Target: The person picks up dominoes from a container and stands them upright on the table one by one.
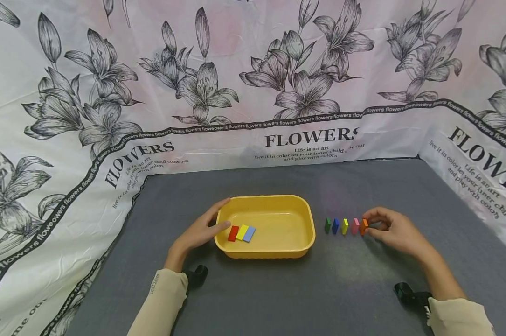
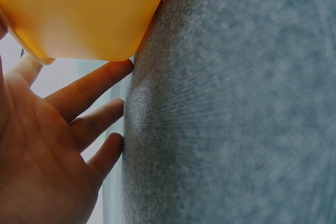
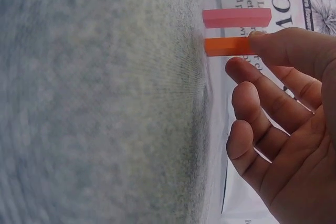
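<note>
My left hand (image 1: 200, 231) holds the left end of a yellow plastic tub (image 1: 273, 255), its thumb over the rim and its fingers outside. Seen from the left wrist, the fingers spread below the tub's wall (image 2: 79, 19), tips near the grey cloth. Inside the tub, red (image 1: 233, 233), yellow (image 1: 242, 232) and light blue (image 1: 249, 234) blocks lie flat, side by side. My right hand (image 1: 393, 231) pinches an upright orange block (image 3: 226, 46) at its top, between thumb and index finger. The block stands at the right end of a row; the other fingers curl loosely.
Left of the orange block stand pink (image 1: 355, 226), yellow (image 1: 344, 227), blue (image 1: 335, 226) and green (image 1: 328, 225) blocks, slightly apart, between it and the tub. Grey cloth (image 1: 278, 298) covers the surface. A flower-printed sheet (image 1: 219, 149) rises behind and at both sides.
</note>
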### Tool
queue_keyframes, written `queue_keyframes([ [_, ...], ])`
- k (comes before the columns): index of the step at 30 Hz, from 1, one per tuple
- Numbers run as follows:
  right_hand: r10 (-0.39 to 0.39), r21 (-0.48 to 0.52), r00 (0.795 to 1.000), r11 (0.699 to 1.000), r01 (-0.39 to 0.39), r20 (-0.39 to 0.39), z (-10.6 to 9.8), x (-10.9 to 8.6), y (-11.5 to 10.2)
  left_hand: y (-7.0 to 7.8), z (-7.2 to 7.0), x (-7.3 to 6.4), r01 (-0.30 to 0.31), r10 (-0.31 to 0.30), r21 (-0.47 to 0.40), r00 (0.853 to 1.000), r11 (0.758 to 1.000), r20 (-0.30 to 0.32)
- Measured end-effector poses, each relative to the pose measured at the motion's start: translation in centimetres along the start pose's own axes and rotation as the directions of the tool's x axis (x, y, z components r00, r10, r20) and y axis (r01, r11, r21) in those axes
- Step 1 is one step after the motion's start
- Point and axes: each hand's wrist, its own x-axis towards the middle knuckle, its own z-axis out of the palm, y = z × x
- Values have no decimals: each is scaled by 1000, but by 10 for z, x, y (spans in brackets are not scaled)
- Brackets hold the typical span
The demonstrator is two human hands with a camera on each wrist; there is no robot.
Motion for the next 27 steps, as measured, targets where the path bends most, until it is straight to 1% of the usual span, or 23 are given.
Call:
queue_keyframes([
  [3, -11, -6, 1000, 1000, 10, -15, -1, 0, 0, 0, 0, 0, 5, -5, 1, 1000, 1000, 0],
  [8, -54, -24, 998, 998, 53, -42, -3, -1, 0, 1, 0, 0, 4, -4, -1, 1000, 1000, 1],
  [12, -74, -43, 995, 997, 72, -60, -5, 1, -6, 1, 0, 0, 5, -5, -4, 1000, 1000, 3],
  [14, -77, -43, 995, 996, 74, -69, -6, 3, -11, 1, -1, -1, 7, -7, -6, 1000, 1000, 4],
  [21, -60, -25, 988, 998, 57, -140, -4, 10, -34, 0, 0, 0, 6, -6, 2, 1000, 1000, 4],
  [26, -92, 15, 980, 995, 96, -177, 6, 19, -50, 0, 0, 0, 8, -8, 6, 1000, 1000, 0],
  [27, -96, 32, 980, 994, 103, -175, 8, 21, -53, 1, 0, 0, 10, -10, 5, 1000, 1000, -1],
])
